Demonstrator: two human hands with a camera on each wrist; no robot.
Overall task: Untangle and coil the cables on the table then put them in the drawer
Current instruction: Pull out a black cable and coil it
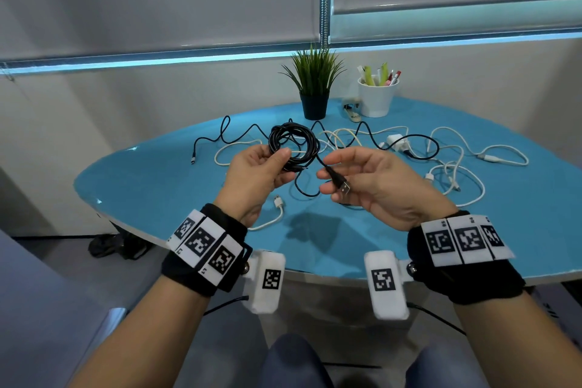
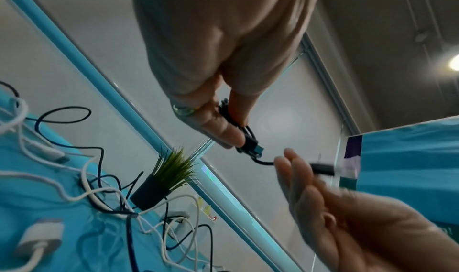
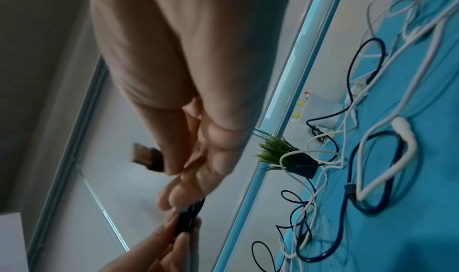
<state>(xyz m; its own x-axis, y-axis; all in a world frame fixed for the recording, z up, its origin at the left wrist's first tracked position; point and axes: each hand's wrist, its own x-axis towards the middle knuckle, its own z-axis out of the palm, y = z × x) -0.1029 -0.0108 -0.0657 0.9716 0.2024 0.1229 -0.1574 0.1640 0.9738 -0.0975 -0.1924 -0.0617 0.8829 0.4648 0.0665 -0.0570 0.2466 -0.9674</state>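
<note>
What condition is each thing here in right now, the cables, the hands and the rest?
black cable: mostly coiled, held above the table
USB plug: loose end, not yet tucked in
left hand: pinches the coil
right hand: holds the plug end
white cables: tangled, lying on the table
dark blue cable: uncoiled, on the table
table: bears the tangle

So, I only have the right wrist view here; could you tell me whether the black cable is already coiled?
Observer: Mostly. The left hand holds the black cable as a round coil of several loops above the table.
Operator: Is any of it loose?
Observer: Yes, a short tail sags in a loop between the hands and ends at the USB plug, which the right hand pinches.
Operator: What lies nearest the table's front edge?
Observer: A white cable, its plug just below the left hand.
</note>
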